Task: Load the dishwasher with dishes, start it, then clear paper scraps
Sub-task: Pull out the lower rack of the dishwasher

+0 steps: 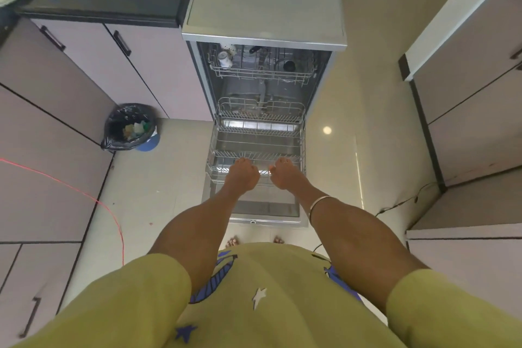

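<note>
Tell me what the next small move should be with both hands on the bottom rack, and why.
Probably let go of the lower rack and turn to fetch dishes. Both the left hand and right hand grip its front edge, it sits pulled out over the open door, and it looks empty, while only the upper rack holds a few items.

Olive-green short-sleeved top (282, 305) with blue stars; thin bangle (318, 203) on right wrist.
</note>
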Demonstrator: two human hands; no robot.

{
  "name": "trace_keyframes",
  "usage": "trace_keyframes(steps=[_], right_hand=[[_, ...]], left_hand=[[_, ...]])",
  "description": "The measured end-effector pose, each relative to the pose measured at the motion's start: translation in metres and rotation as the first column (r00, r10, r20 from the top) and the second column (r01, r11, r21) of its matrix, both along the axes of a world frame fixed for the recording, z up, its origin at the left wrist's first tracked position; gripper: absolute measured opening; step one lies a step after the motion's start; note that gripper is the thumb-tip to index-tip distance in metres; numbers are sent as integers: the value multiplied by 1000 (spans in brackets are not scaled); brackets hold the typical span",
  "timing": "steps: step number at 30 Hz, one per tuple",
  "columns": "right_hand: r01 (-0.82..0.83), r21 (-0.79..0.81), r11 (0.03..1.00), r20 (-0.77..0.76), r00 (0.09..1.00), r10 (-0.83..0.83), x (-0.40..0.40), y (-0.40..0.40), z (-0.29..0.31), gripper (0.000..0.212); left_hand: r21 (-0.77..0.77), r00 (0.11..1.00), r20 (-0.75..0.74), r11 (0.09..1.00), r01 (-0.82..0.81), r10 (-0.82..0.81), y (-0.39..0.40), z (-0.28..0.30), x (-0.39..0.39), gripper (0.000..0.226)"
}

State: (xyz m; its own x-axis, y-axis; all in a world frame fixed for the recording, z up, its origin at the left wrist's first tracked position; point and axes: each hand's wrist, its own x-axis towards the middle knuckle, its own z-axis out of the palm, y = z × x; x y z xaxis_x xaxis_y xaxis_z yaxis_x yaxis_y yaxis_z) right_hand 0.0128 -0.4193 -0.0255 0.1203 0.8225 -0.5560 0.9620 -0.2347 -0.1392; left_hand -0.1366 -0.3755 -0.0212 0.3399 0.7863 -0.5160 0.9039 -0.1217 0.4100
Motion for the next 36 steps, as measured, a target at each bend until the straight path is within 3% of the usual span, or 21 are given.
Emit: trace_keyframes(steps=[2,8,15,21,29,36], right_hand=[[-2,-3,1000,-22,1000,2,2,5,0,42],[-221,67,973,32,975,219,-14,20,30,41],[-365,37,930,24,931,364,-74,57,20,40],[-333,29,942,-32,942,334,-157,93,17,44],[-158,7,987,-140,978,158,-285,146,13,53],[-219,-10,976,-71,973,218,-342,195,15,54]], left_hand=[[6,1000,-1,1000,-9,9,-2,4,0,47],[38,992,11,991,-129,129,9,12,-23,50],[119,958,24,950,-288,287,24,22,-91,46],[143,950,-12,940,-308,313,49,23,-178,49],[129,909,-63,907,-401,411,97,15,-318,52],[177,885,-33,874,-453,465,153,16,-391,43]])
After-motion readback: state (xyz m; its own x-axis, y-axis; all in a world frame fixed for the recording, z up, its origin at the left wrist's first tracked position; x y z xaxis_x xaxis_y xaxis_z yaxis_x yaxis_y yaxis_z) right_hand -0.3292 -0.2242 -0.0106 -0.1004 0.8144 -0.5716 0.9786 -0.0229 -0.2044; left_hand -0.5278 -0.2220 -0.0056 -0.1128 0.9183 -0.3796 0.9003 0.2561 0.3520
